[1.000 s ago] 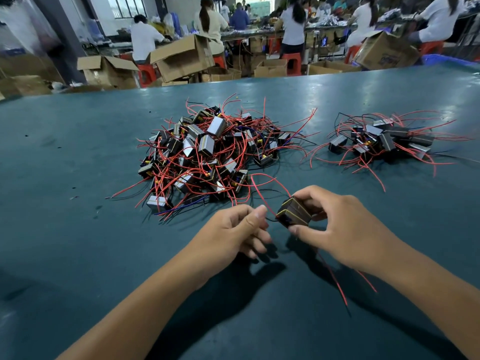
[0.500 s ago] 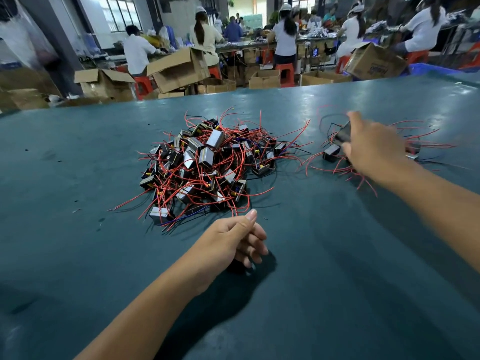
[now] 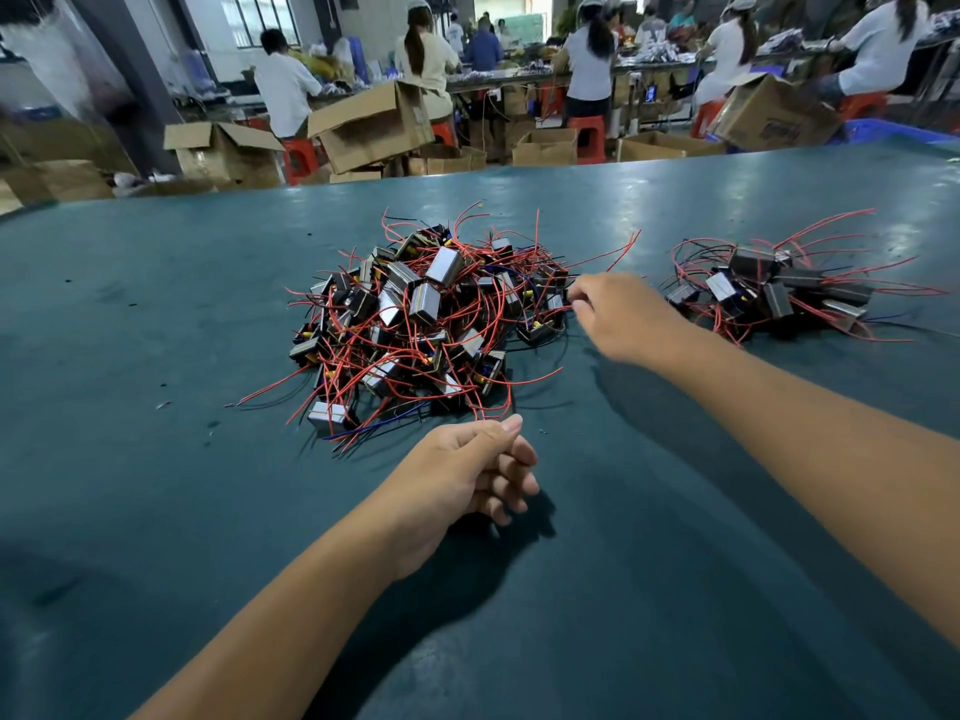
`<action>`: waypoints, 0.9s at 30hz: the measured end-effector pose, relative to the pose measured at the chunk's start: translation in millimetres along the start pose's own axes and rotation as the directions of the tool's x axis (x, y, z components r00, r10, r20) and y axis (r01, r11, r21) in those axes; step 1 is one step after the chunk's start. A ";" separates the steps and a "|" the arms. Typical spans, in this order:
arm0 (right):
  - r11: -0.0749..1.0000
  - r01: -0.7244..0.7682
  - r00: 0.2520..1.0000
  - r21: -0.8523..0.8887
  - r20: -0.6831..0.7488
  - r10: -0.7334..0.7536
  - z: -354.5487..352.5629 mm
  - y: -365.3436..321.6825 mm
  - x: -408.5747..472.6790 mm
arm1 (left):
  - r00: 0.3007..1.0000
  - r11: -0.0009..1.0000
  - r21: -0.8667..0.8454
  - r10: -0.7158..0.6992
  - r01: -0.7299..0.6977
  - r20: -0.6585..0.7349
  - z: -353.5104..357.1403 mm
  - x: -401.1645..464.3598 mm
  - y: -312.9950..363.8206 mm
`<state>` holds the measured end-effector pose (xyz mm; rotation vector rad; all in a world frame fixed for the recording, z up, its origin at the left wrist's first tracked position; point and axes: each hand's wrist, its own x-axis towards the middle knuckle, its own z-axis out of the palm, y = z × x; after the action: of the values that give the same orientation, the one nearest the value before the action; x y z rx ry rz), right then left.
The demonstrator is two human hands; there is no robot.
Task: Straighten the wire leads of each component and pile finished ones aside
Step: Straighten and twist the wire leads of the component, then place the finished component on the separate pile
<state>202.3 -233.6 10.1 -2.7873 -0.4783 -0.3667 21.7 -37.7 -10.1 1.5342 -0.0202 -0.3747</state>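
A large tangled pile of small black and silver components [image 3: 421,314] with red wire leads lies mid-table. To its right sits a smaller pile of components [image 3: 769,293]. My right hand [image 3: 623,314] reaches across to the large pile's right edge, where thumb and forefinger pinch a red wire lead [image 3: 570,301]. My left hand [image 3: 467,470] rests on the table just in front of the large pile. Its fingers are loosely curled and hold nothing.
The dark green table [image 3: 156,459] stretches wide on all sides. Beyond its far edge stand open cardboard boxes [image 3: 374,127] and red stools, with several people in white working at benches.
My right hand set the component on the right-hand pile, then swung left to the big pile's edge. My left hand let go of the lead and stays in place.
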 end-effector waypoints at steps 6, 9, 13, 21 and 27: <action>0.998 -0.054 0.999 -0.007 0.003 0.054 23.2 -4.9 29.7 | 1.000 1.000 0.006 0.006 -0.006 -0.009 -3.6 -2.8 0.4; 0.996 -0.085 0.990 -0.040 0.114 0.089 27.8 2.0 35.6 | 1.000 1.000 0.011 0.005 -0.005 -0.014 -5.8 -1.8 -0.4; 0.995 -0.104 0.989 0.005 0.105 0.103 27.1 5.9 37.8 | 1.000 1.000 0.028 0.013 -0.013 -0.006 -6.1 -0.5 -1.8; 0.975 0.135 0.876 0.174 -0.482 -0.035 15.4 -25.1 3.3 | 0.998 1.000 0.019 0.026 -0.025 -0.053 -8.3 1.1 -3.1; 0.942 0.084 0.996 0.324 -0.016 -0.083 19.7 -58.4 -24.9 | 0.992 0.999 0.013 0.042 -0.041 -0.120 -12.0 2.8 -2.7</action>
<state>162.6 -181.6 -1.6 -2.4524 -0.5986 -0.2805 26.7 -26.7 -13.9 1.5617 0.0408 -0.2485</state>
